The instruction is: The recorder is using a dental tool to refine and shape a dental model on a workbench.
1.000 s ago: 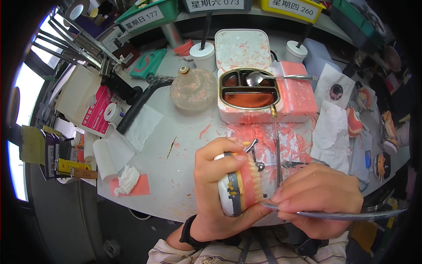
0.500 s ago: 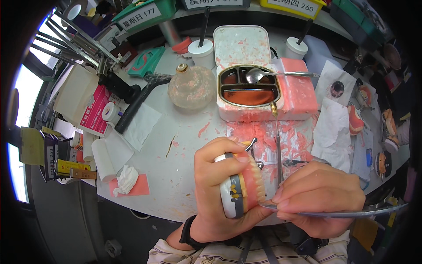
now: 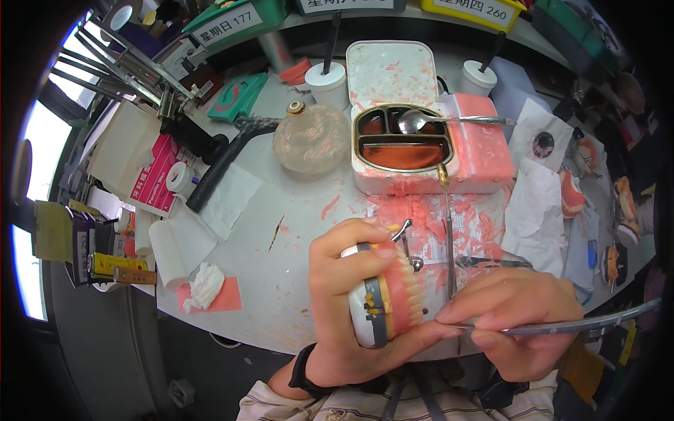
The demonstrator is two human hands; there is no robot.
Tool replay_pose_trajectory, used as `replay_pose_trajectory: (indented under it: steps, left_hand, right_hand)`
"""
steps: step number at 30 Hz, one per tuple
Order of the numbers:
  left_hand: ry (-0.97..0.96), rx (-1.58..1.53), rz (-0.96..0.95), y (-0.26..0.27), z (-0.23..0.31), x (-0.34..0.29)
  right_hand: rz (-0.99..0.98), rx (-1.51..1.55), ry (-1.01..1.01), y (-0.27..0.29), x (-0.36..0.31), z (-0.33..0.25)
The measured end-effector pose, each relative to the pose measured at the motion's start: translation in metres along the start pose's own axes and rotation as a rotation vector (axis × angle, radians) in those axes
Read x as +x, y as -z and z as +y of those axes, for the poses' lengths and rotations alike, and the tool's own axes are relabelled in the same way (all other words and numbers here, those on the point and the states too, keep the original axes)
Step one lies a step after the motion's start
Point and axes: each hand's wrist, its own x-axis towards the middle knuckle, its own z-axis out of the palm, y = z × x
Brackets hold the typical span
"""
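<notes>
My left hand (image 3: 330,295) is wrapped round a dental model (image 3: 400,302) with a row of cream teeth set in pink wax. The model has a white base with a dark grey band and yellow patches, and its teeth face right. A bent metal pin sticks out near my left fingertips. My right hand (image 3: 526,316) pinches a slim metal carving tool (image 3: 597,321), its long handle reaching out to the right. The tool's tip is near my left thumb, just right of the teeth; whether it touches anything cannot be made out.
Beyond my hands stands a wax heater (image 3: 372,184) with amber liquid in its compartments and a spoon (image 3: 414,122) across it. A brass-ended tool (image 3: 448,224) leans toward me. Pink shavings (image 3: 407,210) litter the table. A round glass burner (image 3: 309,144) and crumpled tissue (image 3: 205,286) are left.
The tool's tip has drawn back slightly right from the lower teeth, and my right fingers have shifted on it. The view has moved a little; my left hand keeps its hold.
</notes>
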Motion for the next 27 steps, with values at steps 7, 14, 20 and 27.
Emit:
replay_pose_trajectory:
  steps: [7,14,20,27]
  left_hand:
    - [-0.009,0.016,0.073,0.001,-0.004,-0.003]
    - [0.092,-0.158,0.094,0.005,-0.005,-0.006]
    - [0.303,-0.063,0.207,-0.001,0.018,0.0]
    - [0.152,-0.083,0.133,-0.014,0.022,0.006]
  right_hand:
    - [-0.11,0.029,0.134,0.003,0.009,0.002]
    - [-0.052,-0.266,0.278,-0.007,-0.001,0.01]
    - [0.19,-0.208,0.316,-0.007,-0.004,0.016]
    - [0.205,-0.059,0.23,-0.012,-0.004,0.019]
